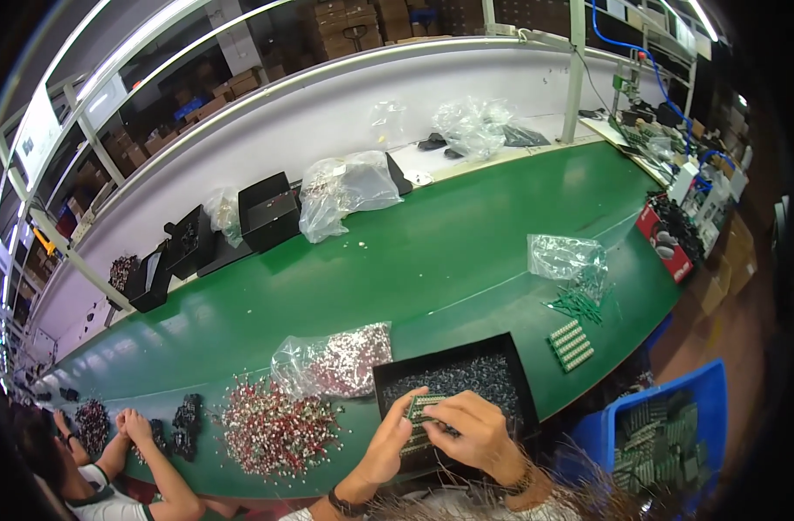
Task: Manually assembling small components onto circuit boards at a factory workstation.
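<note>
My left hand point(384, 447) grips a small green circuit board panel point(421, 405) by its left edge, over a black tray point(522, 382). Against the panel's right side, the fingers of my right hand point(477, 431) are bent and pressed together; anything between their tips is too small to make out. Many small dark parts point(466, 378) fill the tray beneath. Below my hands, another green panel point(414, 445) shows partly, the rest hidden by my fingers.
Left of the tray lie a pile of red and white parts point(280, 425) and a clear bag of similar parts point(353, 360). Green panels point(572, 346) sit at right, above a blue bin point(718, 417) of boards. A co-worker's hands point(135, 425) are at far left.
</note>
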Available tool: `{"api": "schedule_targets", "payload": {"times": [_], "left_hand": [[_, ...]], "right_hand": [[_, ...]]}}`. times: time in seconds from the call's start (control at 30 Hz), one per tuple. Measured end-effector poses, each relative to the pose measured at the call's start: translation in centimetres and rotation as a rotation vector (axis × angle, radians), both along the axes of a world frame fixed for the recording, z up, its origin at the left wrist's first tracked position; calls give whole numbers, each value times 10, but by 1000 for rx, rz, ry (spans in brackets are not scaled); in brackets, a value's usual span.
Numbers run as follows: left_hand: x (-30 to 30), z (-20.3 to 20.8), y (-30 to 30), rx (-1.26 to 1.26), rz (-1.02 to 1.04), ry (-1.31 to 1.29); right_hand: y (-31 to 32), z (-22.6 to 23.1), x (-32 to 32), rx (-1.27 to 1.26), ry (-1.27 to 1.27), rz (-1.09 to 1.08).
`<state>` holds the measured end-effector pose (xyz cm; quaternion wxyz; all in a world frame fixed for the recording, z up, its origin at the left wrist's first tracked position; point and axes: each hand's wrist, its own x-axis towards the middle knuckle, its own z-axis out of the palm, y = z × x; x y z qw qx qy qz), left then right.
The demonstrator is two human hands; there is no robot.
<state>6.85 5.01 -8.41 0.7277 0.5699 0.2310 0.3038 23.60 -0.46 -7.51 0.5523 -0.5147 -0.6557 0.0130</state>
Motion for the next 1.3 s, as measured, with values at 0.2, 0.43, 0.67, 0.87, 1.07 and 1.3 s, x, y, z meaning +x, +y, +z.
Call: {"api": "schedule_targets", "payload": {"times": [0.2, 0.43, 0.67, 0.87, 1.07, 1.3], "left_hand": [[-7, -10, 2, 61, -32, 169], [0, -9, 1, -244, 8, -82], [3, -19, -4, -65, -2, 6], [2, -23, 0, -143, 60, -63], [3, -13, -1, -221, 58, -103], [5, -19, -3, -114, 36, -47]], "right_hand": [[4, -10, -1, 101, 22, 69], [-12, -13, 20, -49, -25, -77], [-8, -21, -6, 50, -8, 107], [-10, -19, -4, 132, 28, 91], [-9, -16, 6, 76, -29, 27], [-5, -24, -3, 77, -27, 105]]}}
